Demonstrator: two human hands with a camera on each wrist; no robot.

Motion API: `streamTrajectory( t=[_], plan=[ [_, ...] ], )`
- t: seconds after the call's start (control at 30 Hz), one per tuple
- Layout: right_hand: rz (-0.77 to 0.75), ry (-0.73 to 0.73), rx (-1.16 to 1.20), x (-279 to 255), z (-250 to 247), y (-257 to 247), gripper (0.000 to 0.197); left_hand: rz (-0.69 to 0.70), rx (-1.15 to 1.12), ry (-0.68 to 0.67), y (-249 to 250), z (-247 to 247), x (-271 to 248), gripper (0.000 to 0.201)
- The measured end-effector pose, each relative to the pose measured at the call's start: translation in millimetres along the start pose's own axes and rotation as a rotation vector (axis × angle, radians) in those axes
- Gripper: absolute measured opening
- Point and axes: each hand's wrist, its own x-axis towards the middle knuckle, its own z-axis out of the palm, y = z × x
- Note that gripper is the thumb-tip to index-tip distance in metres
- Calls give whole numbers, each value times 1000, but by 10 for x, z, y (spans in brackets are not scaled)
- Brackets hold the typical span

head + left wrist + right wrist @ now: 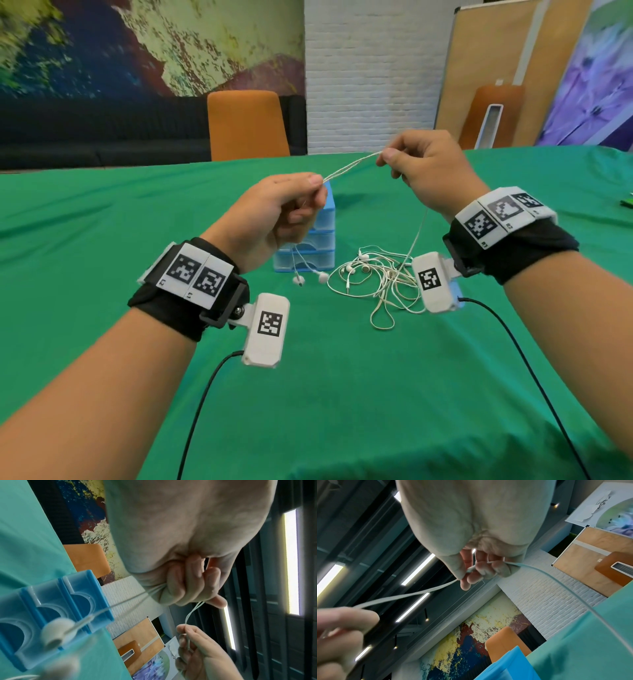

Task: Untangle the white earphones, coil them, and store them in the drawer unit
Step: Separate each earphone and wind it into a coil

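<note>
The left hand [274, 212] was raised above the green cloth-covered table [102, 240], its thumb and forefinger clamped on a stretch of thin white earphone cable [349, 166]; the other fingers were curled into the palm over more of that cable. Two white earbuds [310, 278] hung below this hand on short leads, just in front of the small blue and clear plastic drawer unit [308, 250], which stood upright on the cloth with its three drawers closed. Doubled strands of the cable ran taut up and to the right to the right hand [431, 171], held a little higher, where thumb and forefinger pinched them and the remaining fingers were curled loosely. From that hand one strand dropped to a loose tangle of white earphones [373, 281] lying on the cloth just right of the drawer unit, with several earbuds and a plug among the loops. An orange chair [246, 125] stood behind the table
</note>
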Motion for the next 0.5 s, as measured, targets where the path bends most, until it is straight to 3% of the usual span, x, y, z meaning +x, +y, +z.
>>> streamTrajectory(
  t=[0.3,0.5],
  plan=[
    [91,-164,-79,-108,127,115,24,113,-76,-28,122,27,-36,38],
    [39,-405,-120,-235,229,61,26,166,-105,130,140,45,-3,37]
  ],
)
